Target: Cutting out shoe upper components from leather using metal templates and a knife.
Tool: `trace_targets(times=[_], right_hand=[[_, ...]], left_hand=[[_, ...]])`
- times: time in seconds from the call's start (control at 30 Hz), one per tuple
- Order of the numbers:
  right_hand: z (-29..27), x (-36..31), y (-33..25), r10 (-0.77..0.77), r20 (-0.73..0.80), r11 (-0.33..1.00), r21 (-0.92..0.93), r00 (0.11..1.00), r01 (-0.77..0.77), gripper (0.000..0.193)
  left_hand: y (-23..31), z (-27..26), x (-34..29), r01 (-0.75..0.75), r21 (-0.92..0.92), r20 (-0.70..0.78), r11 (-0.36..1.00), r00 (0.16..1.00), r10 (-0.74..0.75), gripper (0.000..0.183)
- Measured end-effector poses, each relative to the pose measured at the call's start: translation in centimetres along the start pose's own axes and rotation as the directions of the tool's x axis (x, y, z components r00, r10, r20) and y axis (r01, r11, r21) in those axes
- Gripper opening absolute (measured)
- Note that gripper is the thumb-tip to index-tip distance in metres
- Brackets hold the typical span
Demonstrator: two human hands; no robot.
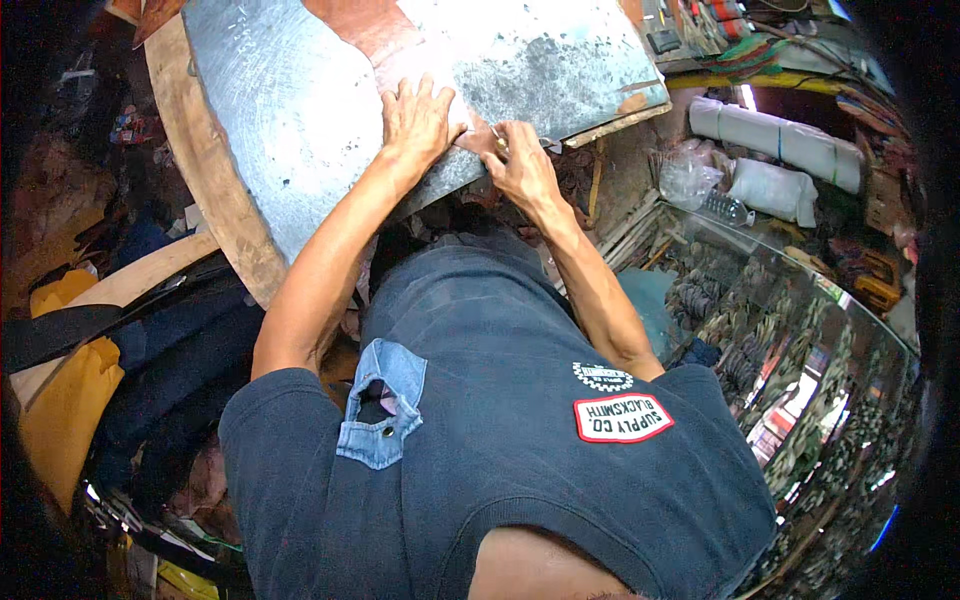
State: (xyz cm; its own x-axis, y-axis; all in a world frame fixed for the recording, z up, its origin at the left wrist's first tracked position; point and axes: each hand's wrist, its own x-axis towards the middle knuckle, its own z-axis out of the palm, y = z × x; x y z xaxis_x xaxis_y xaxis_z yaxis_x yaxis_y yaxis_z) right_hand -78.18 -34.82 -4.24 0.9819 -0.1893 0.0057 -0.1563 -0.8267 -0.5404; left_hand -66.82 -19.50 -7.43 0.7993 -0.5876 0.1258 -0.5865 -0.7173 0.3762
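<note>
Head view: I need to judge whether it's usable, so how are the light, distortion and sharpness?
Head view: strong fisheye bend, with black corners; even daylight on the metal sheet, dull glare, no hard shadows; left hand and right hand fairly sharp; glass case reflections clutter the right.

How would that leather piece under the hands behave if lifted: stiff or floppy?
Probably floppy: the brown leather piece lies flat on the metal-topped bench as a thin sheet. Likely light. It may slide, since the left hand presses it flat while the right hand works its edge.

One head-worn fisheye looks steeply down, close over the metal-topped bench (pixel 290 130).
</note>
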Motion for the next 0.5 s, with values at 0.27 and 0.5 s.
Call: trace_targets(times=[0.27,0.5], right_hand=[[-2.7,-0.1,1.5,0.177,0.158,0.984,-0.046,0.971,-0.172,0.028],[-14.1,-3.1,9.4,0.359,0.181,0.921,-0.226,0.916,-0.316,0.045]], left_hand=[[0.2,-0.2,0.6,0.020,-0.008,0.037,1.000,0.999,-0.020,0.047],[1.6,-0.8,0.4,0.124,0.084,0.097,0.989,0.986,-0.132,0.042]])
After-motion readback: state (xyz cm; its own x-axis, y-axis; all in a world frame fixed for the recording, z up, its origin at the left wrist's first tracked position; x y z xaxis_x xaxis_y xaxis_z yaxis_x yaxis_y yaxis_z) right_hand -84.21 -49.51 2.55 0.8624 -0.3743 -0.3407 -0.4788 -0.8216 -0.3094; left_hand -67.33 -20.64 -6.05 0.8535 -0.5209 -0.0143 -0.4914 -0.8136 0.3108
